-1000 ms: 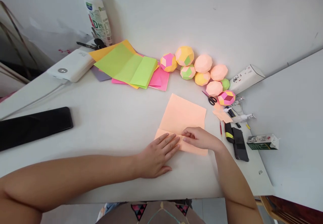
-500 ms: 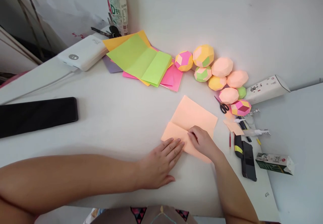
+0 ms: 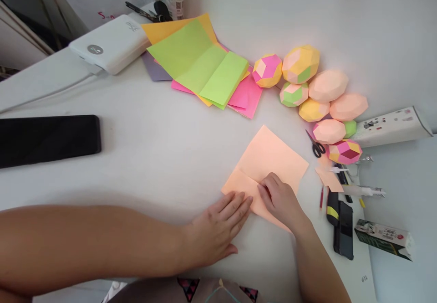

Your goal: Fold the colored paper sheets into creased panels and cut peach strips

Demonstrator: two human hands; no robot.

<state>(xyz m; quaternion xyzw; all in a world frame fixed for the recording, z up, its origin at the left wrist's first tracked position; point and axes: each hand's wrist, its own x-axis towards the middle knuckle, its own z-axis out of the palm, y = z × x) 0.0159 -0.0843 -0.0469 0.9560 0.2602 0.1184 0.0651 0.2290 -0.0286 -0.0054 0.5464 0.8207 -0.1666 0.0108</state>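
Observation:
A peach sheet of paper (image 3: 273,157) lies on the white table (image 3: 146,157), its near edge folded up into a flap. My left hand (image 3: 218,228) lies flat with its fingers together, the fingertips on the sheet's near left corner. My right hand (image 3: 280,198) is curled, its fingertips pressed down on the folded flap close to the crease. Both hands touch the same sheet, side by side.
A stack of coloured sheets (image 3: 205,66) and a white power bank (image 3: 109,43) lie at the back. Several paper polyhedra (image 3: 317,93) cluster at right, with small scissors (image 3: 317,146), pens (image 3: 332,205), a black phone-like slab (image 3: 48,139) far left and a small carton (image 3: 382,237).
The view has shifted down and left, so everything sits higher and further right. My right hand has slid a little along the fold toward the left; my left hand stays flat.

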